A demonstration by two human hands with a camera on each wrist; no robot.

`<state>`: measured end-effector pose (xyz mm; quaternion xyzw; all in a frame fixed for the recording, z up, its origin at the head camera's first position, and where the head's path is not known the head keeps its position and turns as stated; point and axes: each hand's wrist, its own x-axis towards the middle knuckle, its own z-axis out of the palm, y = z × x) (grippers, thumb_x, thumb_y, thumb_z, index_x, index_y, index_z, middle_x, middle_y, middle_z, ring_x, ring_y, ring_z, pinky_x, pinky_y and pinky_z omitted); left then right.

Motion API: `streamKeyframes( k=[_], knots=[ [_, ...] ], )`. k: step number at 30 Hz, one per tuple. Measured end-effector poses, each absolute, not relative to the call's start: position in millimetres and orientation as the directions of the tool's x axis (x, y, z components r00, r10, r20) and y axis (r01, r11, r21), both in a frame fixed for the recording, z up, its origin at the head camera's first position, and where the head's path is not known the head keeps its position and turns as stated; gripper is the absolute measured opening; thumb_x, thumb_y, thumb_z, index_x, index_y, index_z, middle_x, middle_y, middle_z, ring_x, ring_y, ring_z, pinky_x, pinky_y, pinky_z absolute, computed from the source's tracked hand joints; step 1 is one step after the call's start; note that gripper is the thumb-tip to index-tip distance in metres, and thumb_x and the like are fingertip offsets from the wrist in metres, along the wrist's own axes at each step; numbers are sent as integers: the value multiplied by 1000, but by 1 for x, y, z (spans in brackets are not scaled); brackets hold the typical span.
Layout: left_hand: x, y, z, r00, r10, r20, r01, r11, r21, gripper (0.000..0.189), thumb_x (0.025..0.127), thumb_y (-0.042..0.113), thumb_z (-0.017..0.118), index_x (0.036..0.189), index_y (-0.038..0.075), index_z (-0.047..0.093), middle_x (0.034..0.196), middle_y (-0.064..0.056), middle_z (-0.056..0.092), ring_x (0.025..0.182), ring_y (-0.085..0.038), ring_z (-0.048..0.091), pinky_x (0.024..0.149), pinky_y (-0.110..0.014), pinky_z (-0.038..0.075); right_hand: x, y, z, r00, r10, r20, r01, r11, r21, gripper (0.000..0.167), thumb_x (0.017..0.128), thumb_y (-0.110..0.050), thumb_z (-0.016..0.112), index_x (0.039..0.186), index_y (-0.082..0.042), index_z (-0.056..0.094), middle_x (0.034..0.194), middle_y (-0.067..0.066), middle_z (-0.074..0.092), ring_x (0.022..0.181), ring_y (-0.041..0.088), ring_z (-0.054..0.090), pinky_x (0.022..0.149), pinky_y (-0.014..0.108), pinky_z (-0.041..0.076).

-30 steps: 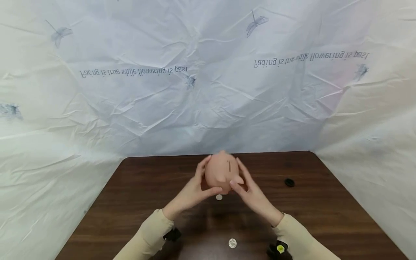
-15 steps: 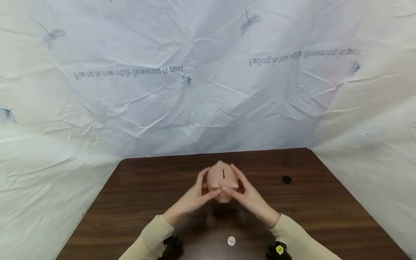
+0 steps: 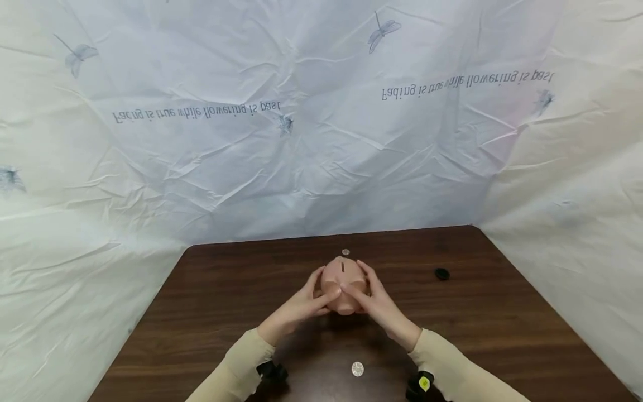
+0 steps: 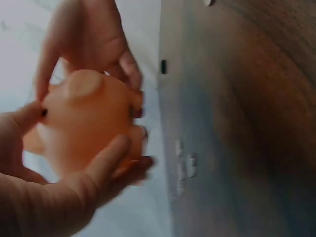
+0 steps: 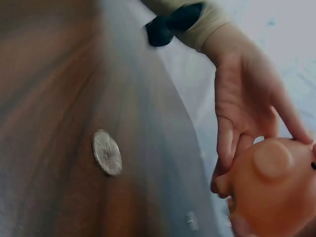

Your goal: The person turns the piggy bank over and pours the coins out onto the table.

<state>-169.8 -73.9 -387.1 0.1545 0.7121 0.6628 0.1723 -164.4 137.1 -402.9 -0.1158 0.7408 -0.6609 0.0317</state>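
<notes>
Both hands hold a pink piggy bank (image 3: 343,274) over the middle of the table, its snout toward me and the coin slot on top. My left hand (image 3: 296,304) grips its left side, thumb across the head. On the other side my right hand (image 3: 384,307) grips it the same way, the two thumbs nearly meeting. In the left wrist view the piggy bank (image 4: 86,128) hangs off the tabletop, feet toward the table. A silver coin (image 3: 358,369) lies between my forearms. Another coin (image 3: 345,252) lies just beyond the piggy bank.
A small black round piece (image 3: 442,274) lies on the dark wooden table (image 3: 502,335) at right. Several blurred silvery pieces (image 4: 185,165) show on the table in the left wrist view. A wrinkled white sheet (image 3: 321,167) hangs behind the table and along both sides.
The piggy bank has come lower and toward me, turning so that the snout faces me and the slot sits centred. A coin now shows beyond it. Both hands keep their grip.
</notes>
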Motion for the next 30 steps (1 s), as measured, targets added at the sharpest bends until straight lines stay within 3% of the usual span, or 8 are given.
streamKeyframes(
  k=[3,6,8,13,15,20,26,30],
  knots=[
    [-168,-79,-380,-847,470,250,293,20,956,93,96,18,72,163,18,8,156,-22,36,133,-33,51,102,-42,50,-162,138,-393,-852,-225,472,-494,49,-868,81,95,-24,74,159,-19,25,156,17,25,129,27,50,89,30,54],
    [-164,-86,-367,-677,492,548,634,12,773,101,89,9,79,163,18,11,160,-15,32,138,-32,46,105,-42,47,-163,140,-383,-496,-226,838,-860,-6,-510,89,89,-22,80,157,-9,23,159,28,15,143,36,35,100,31,50],
    [-164,-87,-363,-629,505,590,702,44,711,103,88,12,80,163,18,10,161,-13,31,140,-30,43,107,-41,45,-165,140,-385,-395,-232,889,-910,-31,-412,92,89,-20,80,155,-2,18,159,34,9,147,40,27,105,33,47],
    [-174,-84,-387,-864,467,186,344,281,896,92,97,41,69,163,23,8,151,-16,45,129,-28,54,100,-42,50,-166,134,-407,-897,-242,369,-391,49,-919,82,98,-21,69,160,-16,15,157,22,29,131,25,50,95,32,52],
    [-177,-84,-398,-900,436,-1,191,396,898,94,97,54,62,163,17,7,145,-21,50,124,-31,58,97,-46,51,-167,131,-414,-969,-230,93,-121,112,-986,80,101,-28,65,161,-18,12,155,22,32,126,29,54,95,39,52],
    [-176,-88,-391,-888,444,121,314,393,864,95,96,48,67,163,19,7,149,-17,47,130,-29,54,99,-50,49,-166,133,-407,-933,-264,244,-294,168,-941,84,100,-29,67,161,-18,11,161,20,25,136,36,45,102,44,48],
    [-167,-93,-359,-692,508,513,664,169,729,105,87,11,82,162,25,10,161,-6,30,139,-26,43,106,-49,44,-173,137,-387,-415,-271,869,-910,94,-405,90,92,-32,76,154,-2,17,159,33,13,147,36,29,110,29,40],
    [-171,-89,-377,-840,481,252,377,183,908,96,91,22,78,161,25,12,149,-12,44,127,-26,53,97,-46,51,-168,136,-393,-714,-306,630,-691,158,-706,80,98,-28,70,156,-7,20,155,32,26,138,33,43,102,35,49]
  ],
)
